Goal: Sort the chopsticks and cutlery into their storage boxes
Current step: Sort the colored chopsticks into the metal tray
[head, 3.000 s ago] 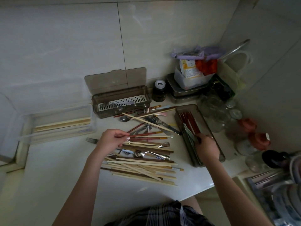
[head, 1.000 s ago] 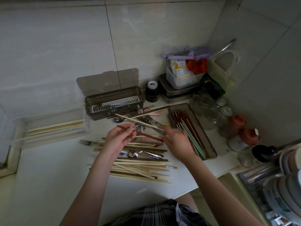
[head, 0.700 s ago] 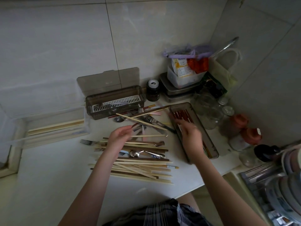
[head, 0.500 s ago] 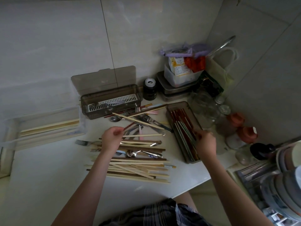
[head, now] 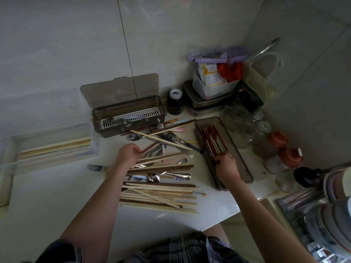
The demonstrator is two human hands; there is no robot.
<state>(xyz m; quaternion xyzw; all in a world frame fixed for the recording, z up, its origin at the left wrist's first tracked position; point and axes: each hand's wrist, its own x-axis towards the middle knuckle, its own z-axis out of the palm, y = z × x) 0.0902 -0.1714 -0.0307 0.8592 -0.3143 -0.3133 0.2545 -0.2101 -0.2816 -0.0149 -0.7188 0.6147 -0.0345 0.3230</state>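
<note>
A loose pile of wooden chopsticks [head: 159, 194], forks and spoons [head: 157, 176] lies on the white counter. My left hand [head: 128, 155] pinches the end of a red chopstick [head: 150, 147] at the pile's top. My right hand [head: 226, 166] holds the near ends of the red and green chopsticks [head: 214, 140] lying in the brown tray [head: 244, 164] at the right. A brown lidded box [head: 106, 115] with a white slotted insert holds some cutlery at the back. A clear box [head: 55, 149] at the left holds pale chopsticks.
Glass jars [head: 241, 126], two red-lidded jars [head: 290, 154], a black jar [head: 175, 103] and stacked containers [head: 210, 88] crowd the back right corner. A dish rack with plates [head: 332, 211] stands at the right. The counter's front edge runs below the pile.
My right hand took red chopsticks from my left hand, carried them to the brown tray and laid them in. My left hand went back to the pile and pinched another red chopstick.
</note>
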